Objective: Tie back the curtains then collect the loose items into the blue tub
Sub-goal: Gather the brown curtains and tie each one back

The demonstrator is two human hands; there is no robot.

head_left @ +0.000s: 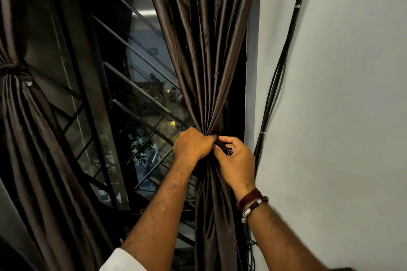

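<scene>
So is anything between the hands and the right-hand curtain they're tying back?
Nothing visible. The left hand already grips the gathered curtain and the right hand pinches the dark tie beside it. The black cables run down the wall to the right, clear of both hands.

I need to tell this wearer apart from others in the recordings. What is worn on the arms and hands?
Both hands are bare, without gloves or visible rings. The left forearm is bare up to a pushed-back white sleeve. The right wrist carries a dark red band and a dark cord bracelet with silver beads.
</scene>
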